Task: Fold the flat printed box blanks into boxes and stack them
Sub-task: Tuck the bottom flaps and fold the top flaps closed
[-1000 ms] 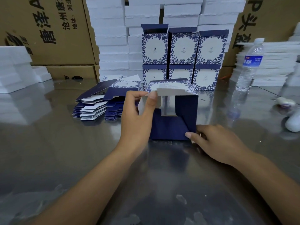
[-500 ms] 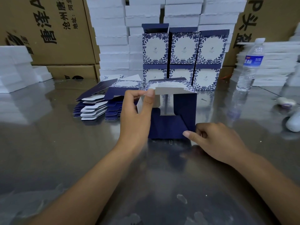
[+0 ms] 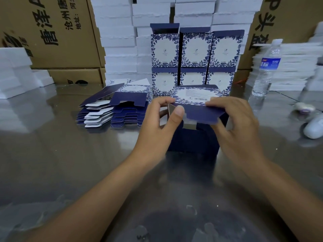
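Two hands now at box (image 3: 194, 142) top. Right hand (image 3: 234, 123) has left counter (image 3: 70, 163) beside box base, now grips right end of blue flap (image 3: 202, 114). Left hand (image 3: 157, 130) pinches side tab (image 3: 171, 109) at left corner. Box stands on counter, near six-box stack (image 3: 194, 49), blanks (image 3: 118, 109) at left. Likely flap closing under way; tuck, then stacking, remain.

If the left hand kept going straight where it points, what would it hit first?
The left hand pinches the half-folded box, so that comes first; beyond it, probably the stacked boxes.
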Tool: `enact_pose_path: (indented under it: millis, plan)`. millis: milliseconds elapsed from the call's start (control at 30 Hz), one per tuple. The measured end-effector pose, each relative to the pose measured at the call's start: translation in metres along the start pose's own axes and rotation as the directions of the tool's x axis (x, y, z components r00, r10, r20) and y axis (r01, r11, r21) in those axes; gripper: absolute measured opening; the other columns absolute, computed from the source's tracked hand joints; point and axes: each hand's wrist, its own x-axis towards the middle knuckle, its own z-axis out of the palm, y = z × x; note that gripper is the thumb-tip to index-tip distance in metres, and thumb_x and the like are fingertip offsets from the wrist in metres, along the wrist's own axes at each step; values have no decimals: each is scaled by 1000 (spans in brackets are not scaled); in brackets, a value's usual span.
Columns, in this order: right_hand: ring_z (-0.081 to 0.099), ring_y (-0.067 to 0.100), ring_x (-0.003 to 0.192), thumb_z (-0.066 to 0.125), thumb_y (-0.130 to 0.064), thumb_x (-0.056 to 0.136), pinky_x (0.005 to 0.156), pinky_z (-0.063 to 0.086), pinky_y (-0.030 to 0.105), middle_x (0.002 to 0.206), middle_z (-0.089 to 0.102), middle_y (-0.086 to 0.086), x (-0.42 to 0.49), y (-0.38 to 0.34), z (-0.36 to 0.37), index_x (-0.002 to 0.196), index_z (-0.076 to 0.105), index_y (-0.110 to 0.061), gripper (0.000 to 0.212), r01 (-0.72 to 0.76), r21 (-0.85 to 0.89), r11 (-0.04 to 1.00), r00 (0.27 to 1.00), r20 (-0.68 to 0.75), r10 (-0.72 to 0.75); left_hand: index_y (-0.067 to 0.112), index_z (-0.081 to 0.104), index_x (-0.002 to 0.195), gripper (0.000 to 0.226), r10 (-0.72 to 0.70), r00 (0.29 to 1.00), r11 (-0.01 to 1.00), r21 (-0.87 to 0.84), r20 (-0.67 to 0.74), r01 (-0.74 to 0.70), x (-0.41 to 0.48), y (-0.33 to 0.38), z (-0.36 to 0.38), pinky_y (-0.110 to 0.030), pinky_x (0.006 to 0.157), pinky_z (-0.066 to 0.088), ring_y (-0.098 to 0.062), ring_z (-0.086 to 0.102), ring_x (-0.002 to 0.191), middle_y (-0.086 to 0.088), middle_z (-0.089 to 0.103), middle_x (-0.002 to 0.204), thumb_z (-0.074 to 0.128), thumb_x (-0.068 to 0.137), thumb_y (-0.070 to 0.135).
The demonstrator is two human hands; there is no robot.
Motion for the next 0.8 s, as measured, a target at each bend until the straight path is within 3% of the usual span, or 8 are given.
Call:
enact_pose_path:
  millis: [67, 167, 300, 367, 433, 533, 667, 800]
  plan:
    - [55, 20, 97, 60, -22, 86, 83, 40, 26, 94, 58, -12, 3, 2, -3, 98, 68, -14, 16, -33, 3, 999, 998, -47, 33, 41, 48, 116, 53, 14, 997, 1000, -23, 72, -13, 0, -1, -1, -14, 93, 41, 5, 50, 115, 12, 53, 124, 41, 78, 77]
    - [55, 21, 90, 49, -41, 89, 77, 35, 13, 84, 56, -15, 7, 2, -9, 91, 69, -13, 34, -110, 71, 991, 990, -83, 116, 46, 41, 127, 60, 50, 990, 999, -21, 128, -47, 2, -3, -1, -27, 107, 36, 3, 42, 128, 19, 48, 135, 34, 77, 79]
    - [56, 26, 92, 47, -49, 87, 78, 41, 26, 84, 58, -10, 8, -5, -12, 93, 65, -21, 33, -147, 195, 970, 982, -86, 166, 51, 42, 116, 38, 27, 996, 1000, -10, 85, -26, 5, -12, -1, -8, 86, 42, 15, 51, 108, 36, 53, 110, 56, 82, 43]
    - [56, 16, 89, 49, -48, 86, 77, 41, 27, 82, 57, -20, 8, -10, -13, 90, 62, -26, 26, -137, 284, 949, 984, -75, 165, 43, 46, 106, 35, 23, 999, 998, 63, 23, -25, 6, -17, -1, -18, 86, 47, 8, 55, 100, 27, 57, 103, 63, 76, 44]
    - [50, -7, 75, 50, -44, 87, 69, 35, 13, 67, 54, -28, 8, -12, -14, 79, 55, -37, 12, -113, 349, 930, 990, -42, 136, 34, 47, 92, 31, 46, 998, 986, 160, -42, -39, 6, -20, -2, -25, 80, 47, 1, 57, 88, 14, 59, 94, 66, 73, 50]
    - [48, -11, 62, 48, -44, 91, 58, 31, 6, 60, 52, -31, 5, -16, -15, 62, 42, -35, 31, -73, 342, 937, 997, -8, 80, 25, 42, 72, 38, 116, 990, 938, 337, -81, -82, 6, -22, -4, -32, 66, 45, -9, 52, 68, 5, 55, 71, 57, 74, 60]
    - [52, -14, 71, 45, -56, 87, 65, 33, 5, 70, 57, -37, 4, -16, -15, 76, 53, -47, 16, -60, 338, 939, 998, 2, 63, 22, 35, 61, 44, 207, 975, 846, 515, -85, -135, 5, -19, -8, -38, 56, 39, -15, 44, 56, 2, 45, 54, 51, 82, 57]
    - [56, -12, 82, 48, -55, 86, 74, 39, 10, 86, 61, -28, 3, -14, -15, 92, 59, -40, 20, -54, 361, 931, 998, -3, 60, 21, 29, 63, 38, 311, 950, 728, 649, -24, -222, 6, -13, -12, -35, 48, 27, -25, 37, 51, 4, 38, 49, 39, 94, 40]
